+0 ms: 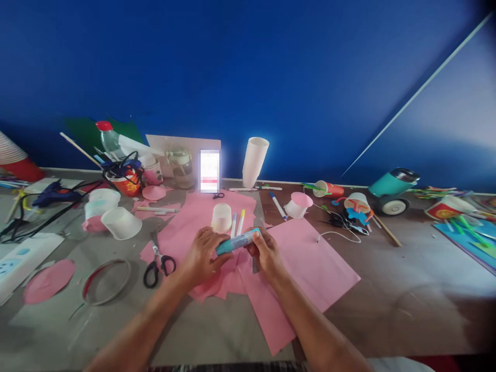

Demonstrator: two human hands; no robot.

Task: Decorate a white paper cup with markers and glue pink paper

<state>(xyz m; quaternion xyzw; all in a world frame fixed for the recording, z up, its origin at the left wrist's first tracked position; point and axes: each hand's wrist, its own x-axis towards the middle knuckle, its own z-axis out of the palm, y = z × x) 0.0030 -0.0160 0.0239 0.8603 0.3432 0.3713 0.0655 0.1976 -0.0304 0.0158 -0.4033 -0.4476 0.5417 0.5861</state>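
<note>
The left hand point(204, 254) wraps its fingers around one end of a blue tube point(239, 242), and the right hand point(267, 254) pinches the other end, thumb on top. The tube is just in front of the small white cup point(221, 216), over pink paper point(178, 225). Black-handled scissors point(155, 261) lie left of that cup; two markers point(241, 221) sit just right of it.

Blue tube-like object point(239, 242), tilted, right end higher, held between left hand point(204, 255) and right hand point(266, 254)
</note>
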